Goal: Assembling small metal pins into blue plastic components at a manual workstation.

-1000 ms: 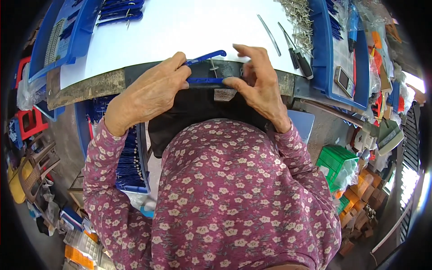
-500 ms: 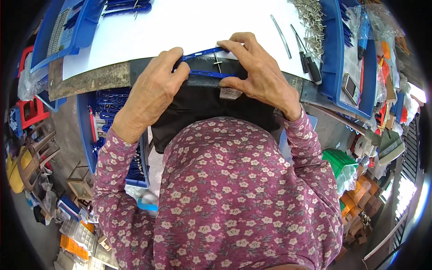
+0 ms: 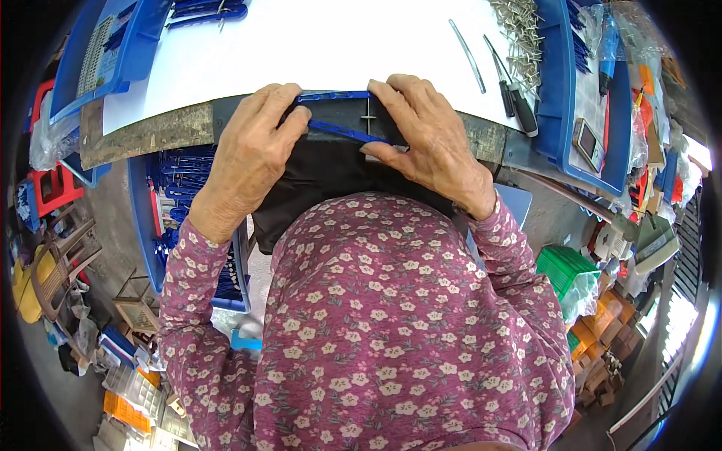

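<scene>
Between my two hands at the table's near edge are two long, narrow blue plastic strips, an upper one (image 3: 335,96) and a lower one (image 3: 342,131). My left hand (image 3: 256,146) pinches their left ends; whether they join there is hidden by the fingers. My right hand (image 3: 440,139) has its forefinger at the upper strip's right end and its thumb at the lower one's. A thin metal pin with a small crosspiece (image 3: 368,118) stands between the strips near the right fingertips.
A heap of metal pins (image 3: 519,37) lies at the far right, near a black-handled screwdriver (image 3: 521,111) and a thin metal rod (image 3: 468,56). Blue trays (image 3: 555,90) flank the white work surface (image 3: 301,45). More blue pieces (image 3: 207,10) lie at the far left, and a blue bin (image 3: 143,203) stands below.
The right hand has moved slightly down and left. The upper strip has turned nearly level, the lower one slants down to the right, and the pin stands more upright.
</scene>
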The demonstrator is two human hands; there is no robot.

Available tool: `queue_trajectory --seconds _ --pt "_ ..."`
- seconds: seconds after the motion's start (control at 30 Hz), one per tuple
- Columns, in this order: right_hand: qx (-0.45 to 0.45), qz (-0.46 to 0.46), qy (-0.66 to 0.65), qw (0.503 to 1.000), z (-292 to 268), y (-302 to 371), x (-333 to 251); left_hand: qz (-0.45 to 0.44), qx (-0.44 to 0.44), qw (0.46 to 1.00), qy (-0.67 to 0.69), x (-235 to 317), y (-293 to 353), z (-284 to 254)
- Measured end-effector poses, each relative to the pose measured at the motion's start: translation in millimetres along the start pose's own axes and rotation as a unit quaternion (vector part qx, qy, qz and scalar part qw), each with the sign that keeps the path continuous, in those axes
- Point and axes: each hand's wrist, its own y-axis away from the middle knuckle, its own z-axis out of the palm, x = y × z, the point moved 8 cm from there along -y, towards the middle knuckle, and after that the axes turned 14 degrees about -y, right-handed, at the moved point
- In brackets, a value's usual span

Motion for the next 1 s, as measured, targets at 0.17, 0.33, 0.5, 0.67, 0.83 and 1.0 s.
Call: queue_trajectory --seconds 0.17,0.33,0.5,0.67,0.83,1.0 --pt "-0.011 -0.003 0.009 1.000 0.2 2.5 2.2 -0.018 -0.006 1.000 -0.012 -1.4 1.5 -2.5" --pt "-0.011 -0.008 0.011 1.000 0.6 3.8 2.9 -0.010 0.000 1.000 -0.019 -0.1 3.8 -2.7" --pt "-0.009 0.008 0.017 1.000 -5.3 6.2 4.2 0.007 -0.013 1.000 0.003 5.9 0.7 -3.4" --pt "-0.008 0.008 0.050 0.999 -8.0 9.3 1.5 0.002 0.005 1.000 0.006 5.7 -1.8 -3.6" --pt "0.000 0.030 0.069 0.997 -7.3 9.8 -1.3 -0.014 0.034 0.999 0.027 0.8 1.4 -0.6" --pt "0.018 0.035 0.070 0.997 -5.3 9.7 -3.1 0.000 0.061 0.997 0.056 -1.3 7.2 6.4"
